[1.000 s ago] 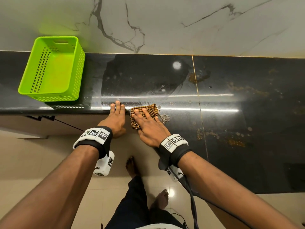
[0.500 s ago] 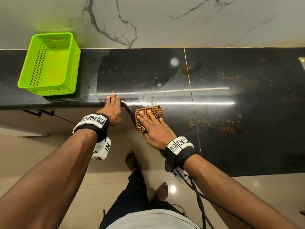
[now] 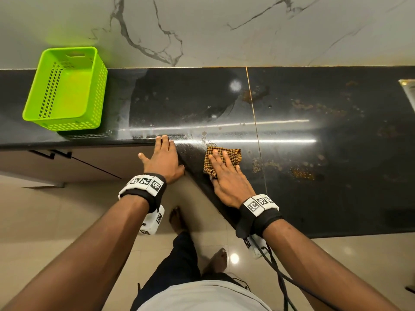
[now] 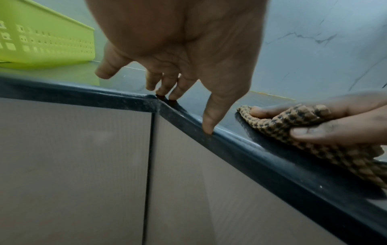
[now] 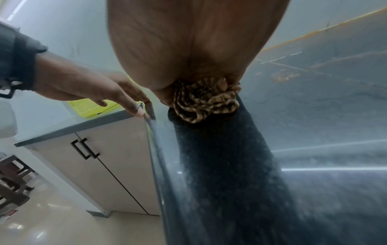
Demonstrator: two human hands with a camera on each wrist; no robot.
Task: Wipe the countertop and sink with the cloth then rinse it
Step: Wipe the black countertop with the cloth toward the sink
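Two hands sit at the black countertop's [image 3: 292, 180] inner corner. Since a second ago the right hand [image 3: 226, 182] has slid the checked cloth [image 3: 226, 158] rightward off the edge, toward the seam; its straight fingers press the cloth flat. The left hand [image 3: 165, 159], holding nothing, keeps loosely spread fingertips [image 4: 206, 126] on the rim. Brown stains [image 3: 301, 173] and streaked residue mark the stone. A green basket [image 3: 67, 88] stands far left, against the veined marble wall [image 3: 224, 30]; beige cabinet doors [image 4: 73, 165] lie below.

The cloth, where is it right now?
In the head view the cloth lies on the black countertop near its front edge, flat under the right hand, just right of the left hand.
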